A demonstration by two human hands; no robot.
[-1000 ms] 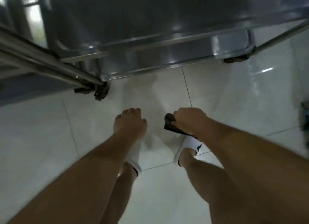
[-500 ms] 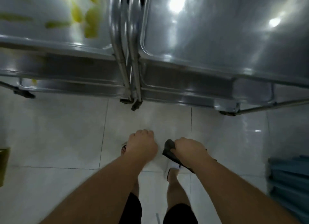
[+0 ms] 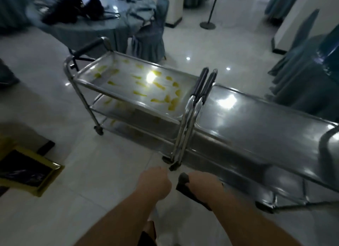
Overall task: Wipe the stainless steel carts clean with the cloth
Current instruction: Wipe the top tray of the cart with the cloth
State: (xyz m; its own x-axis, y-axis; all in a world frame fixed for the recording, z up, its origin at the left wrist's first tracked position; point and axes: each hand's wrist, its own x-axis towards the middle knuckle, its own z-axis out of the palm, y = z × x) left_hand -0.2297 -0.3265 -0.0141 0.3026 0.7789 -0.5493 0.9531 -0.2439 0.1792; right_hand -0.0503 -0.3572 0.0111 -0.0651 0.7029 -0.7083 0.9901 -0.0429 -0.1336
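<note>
Right hand [image 3: 203, 186] grips dark cloth [image 3: 183, 181]; left hand [image 3: 155, 183] fisted, holding nothing

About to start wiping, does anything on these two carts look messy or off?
Yes. The left cart has yellow smears scattered over its top tray and lower shelves. The right cart looks bare and shiny. The right hand grips the cloth.

Head view, forward-down over carts [image 3: 201, 106]

Dark cloth [image 3: 184, 183]; steel carts [image 3: 256, 124] end-to-end
</note>
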